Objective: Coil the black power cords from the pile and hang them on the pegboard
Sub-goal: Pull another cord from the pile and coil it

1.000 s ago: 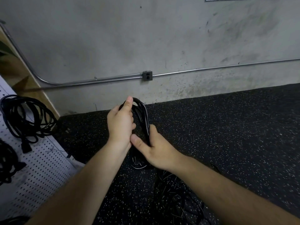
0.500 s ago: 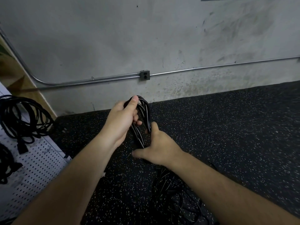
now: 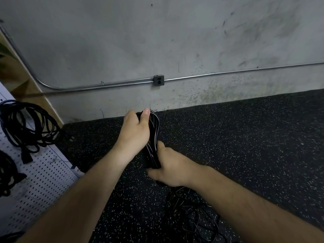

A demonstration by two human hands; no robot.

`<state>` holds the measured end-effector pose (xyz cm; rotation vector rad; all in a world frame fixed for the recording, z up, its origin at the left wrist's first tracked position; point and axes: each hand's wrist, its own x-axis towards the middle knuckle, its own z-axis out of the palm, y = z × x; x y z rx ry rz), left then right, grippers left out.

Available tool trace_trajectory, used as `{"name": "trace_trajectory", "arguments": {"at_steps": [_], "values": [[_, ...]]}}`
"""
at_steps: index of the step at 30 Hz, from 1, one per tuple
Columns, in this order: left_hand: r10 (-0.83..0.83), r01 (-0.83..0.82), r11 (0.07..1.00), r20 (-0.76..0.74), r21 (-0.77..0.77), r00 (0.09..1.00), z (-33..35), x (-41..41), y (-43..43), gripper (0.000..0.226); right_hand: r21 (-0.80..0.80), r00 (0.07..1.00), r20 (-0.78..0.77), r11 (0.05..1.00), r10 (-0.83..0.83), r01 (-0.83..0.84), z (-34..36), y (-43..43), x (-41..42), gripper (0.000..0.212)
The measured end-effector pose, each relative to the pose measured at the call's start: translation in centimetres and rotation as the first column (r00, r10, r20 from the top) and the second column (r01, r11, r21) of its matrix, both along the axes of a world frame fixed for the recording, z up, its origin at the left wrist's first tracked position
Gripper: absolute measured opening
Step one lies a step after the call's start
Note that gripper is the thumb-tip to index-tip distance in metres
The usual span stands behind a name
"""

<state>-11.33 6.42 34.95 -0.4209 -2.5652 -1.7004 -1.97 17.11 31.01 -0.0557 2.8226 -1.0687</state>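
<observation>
Clearly the folded bundle of black rubber-sheathed power cord [image 3: 154,135] sits between my two grips, held clear of the speckled black rubber floor [image 3: 245,146]. My left grip [image 3: 135,132] wraps its upper bend, thumb laid over the top; my right grip [image 3: 173,169] closes round the lower strands. I judge it light, limp and springy, smooth enough for loops to slide, so the bunched middle is the place to clamp. Just below my right grip lies a loose tangle of black cords [image 3: 191,213] on that floor. Well off beyond my left grip, a white perforated pegboard [image 3: 43,181] carries hung black coils [image 3: 26,127].
</observation>
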Motion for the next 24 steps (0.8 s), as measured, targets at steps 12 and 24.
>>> {"name": "trace_trajectory", "arguments": {"at_steps": [12, 24], "values": [[-0.249, 0.234, 0.967, 0.185, 0.101, 0.951, 1.2, -0.6, -1.2, 0.041, -0.443, 1.0, 0.0, 0.896, -0.012, 0.011, 0.0, 3.7, 0.7, 0.055], [-0.634, 0.414, 0.713, 0.27, 0.566, 0.724, 1.9, 0.4, -2.4, 0.044, -0.63, 0.999, 0.029, 0.776, 0.02, 0.003, 0.9, 3.8, 0.4, 0.047]]}}
